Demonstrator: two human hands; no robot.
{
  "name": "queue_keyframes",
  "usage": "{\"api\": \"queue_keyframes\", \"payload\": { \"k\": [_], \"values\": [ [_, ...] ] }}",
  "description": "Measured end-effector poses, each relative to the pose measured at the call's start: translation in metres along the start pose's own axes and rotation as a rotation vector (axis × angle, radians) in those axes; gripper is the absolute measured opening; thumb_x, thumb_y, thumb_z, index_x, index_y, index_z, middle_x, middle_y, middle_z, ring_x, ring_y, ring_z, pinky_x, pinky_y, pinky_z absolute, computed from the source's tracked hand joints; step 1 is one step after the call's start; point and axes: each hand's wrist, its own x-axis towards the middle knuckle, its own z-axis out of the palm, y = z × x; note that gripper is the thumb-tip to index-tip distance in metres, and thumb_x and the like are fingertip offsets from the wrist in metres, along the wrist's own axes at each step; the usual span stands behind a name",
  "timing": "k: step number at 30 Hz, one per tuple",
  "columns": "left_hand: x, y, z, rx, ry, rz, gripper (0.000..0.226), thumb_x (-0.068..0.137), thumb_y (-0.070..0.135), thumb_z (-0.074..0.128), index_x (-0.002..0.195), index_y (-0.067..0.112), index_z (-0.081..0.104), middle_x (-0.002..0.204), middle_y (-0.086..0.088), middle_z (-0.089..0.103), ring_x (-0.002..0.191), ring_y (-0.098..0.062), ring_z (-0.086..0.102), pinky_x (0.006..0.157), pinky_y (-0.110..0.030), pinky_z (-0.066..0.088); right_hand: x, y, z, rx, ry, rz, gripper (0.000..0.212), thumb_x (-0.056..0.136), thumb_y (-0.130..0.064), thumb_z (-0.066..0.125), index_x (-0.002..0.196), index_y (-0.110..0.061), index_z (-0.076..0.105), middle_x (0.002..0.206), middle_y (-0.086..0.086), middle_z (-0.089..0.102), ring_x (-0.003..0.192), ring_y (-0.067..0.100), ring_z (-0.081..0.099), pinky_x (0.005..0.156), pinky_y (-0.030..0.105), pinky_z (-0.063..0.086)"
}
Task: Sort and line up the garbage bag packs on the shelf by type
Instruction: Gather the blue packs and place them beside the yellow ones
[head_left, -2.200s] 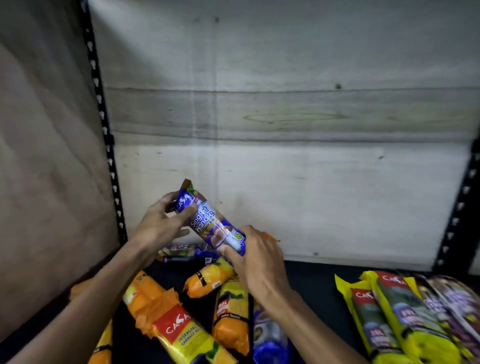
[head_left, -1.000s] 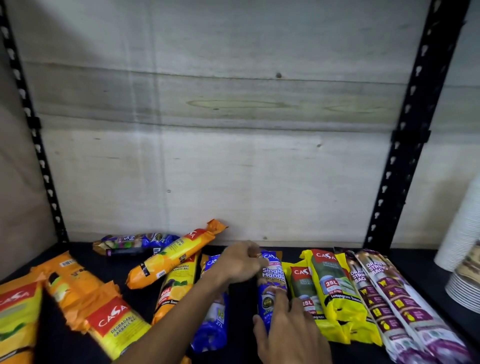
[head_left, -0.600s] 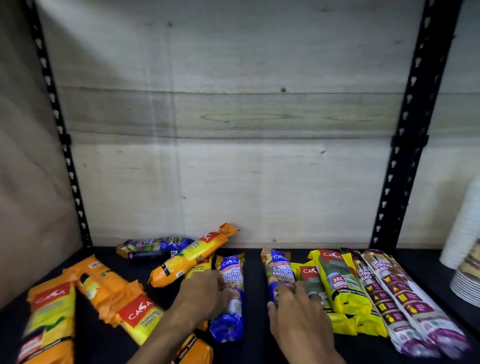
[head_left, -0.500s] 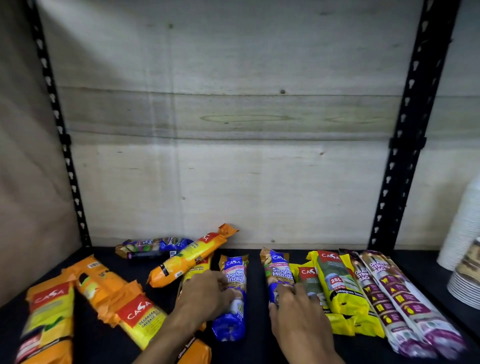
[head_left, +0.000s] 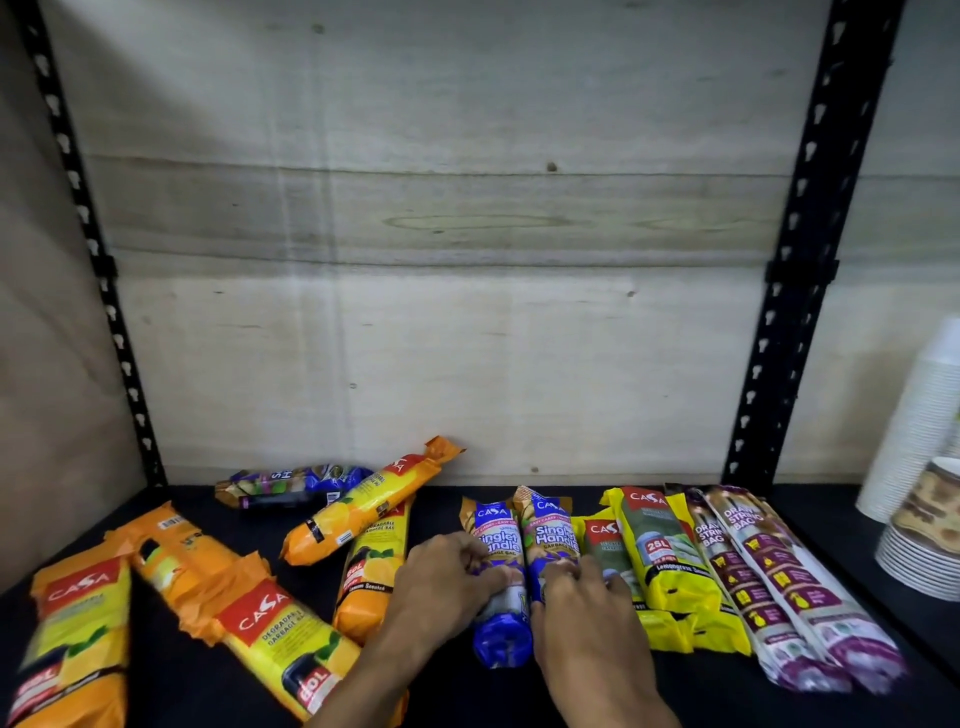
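Black shelf (head_left: 452, 512) backed by pale board: orange packs (head_left: 270, 631) lie scattered toward its left edge. Left hand (head_left: 441, 587) grasps one blue pack (head_left: 496, 540); right hand (head_left: 584, 618) presses the neighbouring blue pack (head_left: 553, 535), touching, beside yellow packs (head_left: 660, 561) rightward.

blue packs (head_left: 497, 540) side by side

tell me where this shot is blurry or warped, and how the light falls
Head view: light is brightest on the wooden back panel, dimmer toward the dark shelf front. Wide-angle warp leans the black uprights outward. Motion blur smears the purple drawstring packs and the orange pack at the far left edge; the blue packs between both hands read fairly sharp.
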Motion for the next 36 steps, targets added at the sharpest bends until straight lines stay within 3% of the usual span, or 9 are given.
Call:
{"api": "queue_keyframes", "payload": {
  "k": [3,6,11,14,18,24,27,32,36],
  "values": [
    [0.001,0.002,0.002,-0.018,0.019,0.003,0.053,0.072,0.056,0.076,0.114,0.024,0.069,0.097,0.007,0.067,0.091,-0.008,0.062,0.078,-0.027,0.055,0.000,0.002,-0.002,0.022,0.032,-0.006,0.045,0.103,-0.032,0.045,0.145,-0.019,0.038,0.150,0.008,0.034,0.135,0.032,0.036,0.107,0.036,0.039],
    [0.001,0.003,0.001,-0.008,0.011,0.018,0.051,0.075,0.055,0.074,0.114,0.023,0.068,0.103,0.005,0.069,0.088,-0.007,0.059,0.070,-0.019,0.047,-0.001,0.006,-0.003,0.059,0.035,-0.006,0.048,0.101,-0.038,0.047,0.146,-0.022,0.038,0.150,0.004,0.036,0.135,0.028,0.036,0.106,0.034,0.039],
    [0.000,-0.010,-0.016,-0.037,0.025,0.029,0.036,0.087,0.050,0.064,0.110,0.023,0.069,0.105,0.010,0.071,0.094,-0.004,0.062,0.083,-0.024,0.053,0.001,0.006,-0.013,0.072,0.076,0.010,0.043,0.099,-0.045,0.042,0.137,-0.027,0.050,0.140,0.002,0.047,0.127,0.023,0.044,0.102,0.032,0.041],
    [0.002,-0.023,-0.032,-0.014,0.102,0.022,0.033,0.088,0.051,0.062,0.110,0.028,0.068,0.104,0.014,0.070,0.092,0.000,0.061,0.079,-0.019,0.050,0.004,-0.006,-0.017,0.039,0.115,-0.021,0.045,0.100,-0.048,0.037,0.138,-0.028,0.049,0.139,0.001,0.050,0.127,0.023,0.043,0.102,0.034,0.039],
    [0.003,-0.046,-0.056,-0.028,0.153,0.014,0.028,0.089,0.050,0.061,0.107,0.030,0.068,0.096,0.019,0.065,0.085,0.004,0.060,0.070,-0.018,0.049,0.013,-0.027,-0.015,0.011,0.127,-0.107,0.051,0.099,-0.052,0.034,0.143,-0.026,0.044,0.144,0.001,0.046,0.129,0.024,0.040,0.104,0.035,0.038],
    [0.015,-0.083,-0.101,0.010,0.248,-0.080,0.022,0.089,0.052,0.060,0.097,0.032,0.068,0.089,0.020,0.063,0.088,-0.003,0.063,0.088,-0.032,0.053,0.038,-0.042,0.002,0.005,0.059,-0.188,0.060,0.097,-0.060,0.031,0.147,-0.026,0.039,0.160,0.002,0.026,0.146,0.026,0.022,0.116,0.040,0.025],
    [0.030,-0.101,-0.120,-0.031,0.270,-0.145,0.014,0.092,0.045,0.060,0.084,0.034,0.063,0.085,0.016,0.063,0.081,-0.002,0.059,0.086,-0.034,0.053,0.047,-0.041,0.009,0.026,0.002,-0.199,0.064,0.097,-0.063,0.027,0.151,-0.028,0.033,0.164,0.003,0.014,0.151,0.026,0.010,0.121,0.043,0.015],
    [0.074,-0.141,-0.144,-0.107,0.306,-0.331,0.025,0.090,0.044,0.062,0.089,0.021,0.071,0.095,-0.010,0.069,0.088,-0.026,0.064,0.085,-0.044,0.056,0.053,-0.037,0.021,0.030,-0.017,-0.187,0.059,0.098,-0.058,0.026,0.153,-0.035,0.024,0.164,-0.002,0.015,0.151,0.023,0.007,0.122,0.045,0.009],
    [0.114,-0.177,-0.149,-0.171,0.344,-0.495,0.054,0.082,0.053,0.064,0.103,0.004,0.066,0.098,-0.018,0.068,0.085,-0.031,0.064,0.083,-0.047,0.058,0.054,-0.038,0.023,0.004,-0.005,-0.159,0.062,0.097,-0.061,0.024,0.154,-0.038,0.018,0.165,-0.005,0.011,0.151,0.022,0.004,0.122,0.044,0.004]
  ]
}}
